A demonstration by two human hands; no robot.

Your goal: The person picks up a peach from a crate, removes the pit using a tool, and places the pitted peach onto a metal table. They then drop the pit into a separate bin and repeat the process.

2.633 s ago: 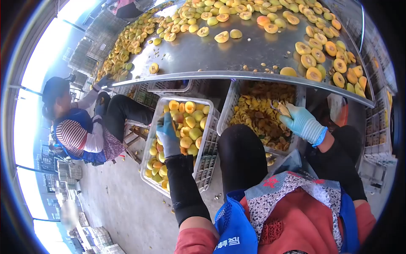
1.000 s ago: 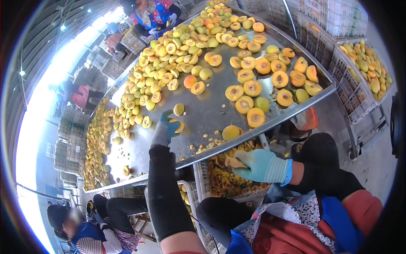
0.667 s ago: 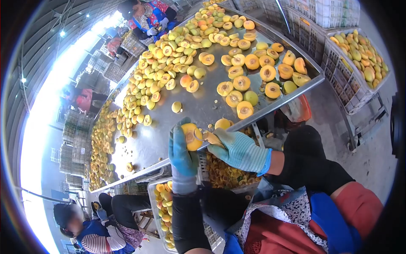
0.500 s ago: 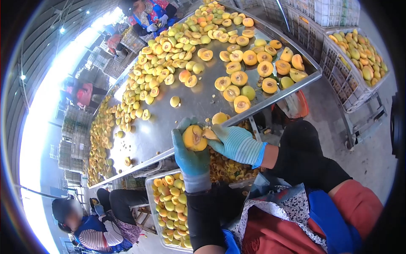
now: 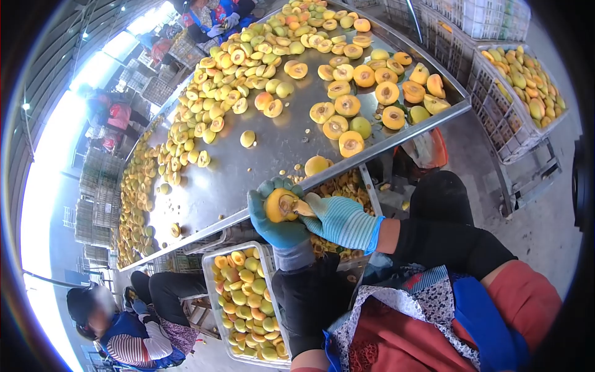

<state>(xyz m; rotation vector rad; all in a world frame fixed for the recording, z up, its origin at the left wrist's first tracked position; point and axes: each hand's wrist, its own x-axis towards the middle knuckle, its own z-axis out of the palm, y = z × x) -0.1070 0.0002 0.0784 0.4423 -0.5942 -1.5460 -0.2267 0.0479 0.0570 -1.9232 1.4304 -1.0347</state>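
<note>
My left hand (image 5: 277, 226), in a green-blue coated glove, is closed around a yellow peach half (image 5: 273, 206), cut face turned toward my right hand. In a blue-striped glove, my right hand (image 5: 344, 221) grips a small tool with a pale handle (image 5: 304, 209). The tool's tip meets the middle of the cut face, by the pit hollow; its exact shape is hidden. Both hands are just off the near edge of the metal table (image 5: 248, 164). A single peach (image 5: 317, 165) rests at that edge, just beyond my hands.
Many peach halves (image 5: 348, 105) cover the table's far and right parts. Below my hands sits a container of peach scraps (image 5: 350, 186). A white crate of peaches (image 5: 207, 263) stands at lower left, another crate (image 5: 496, 118) at right. A co-worker (image 5: 130, 328) sits at lower left.
My left hand has tilted the peach half, and the tool now reaches further into its middle. The camera view has shifted slightly, so the table appears lower left.
</note>
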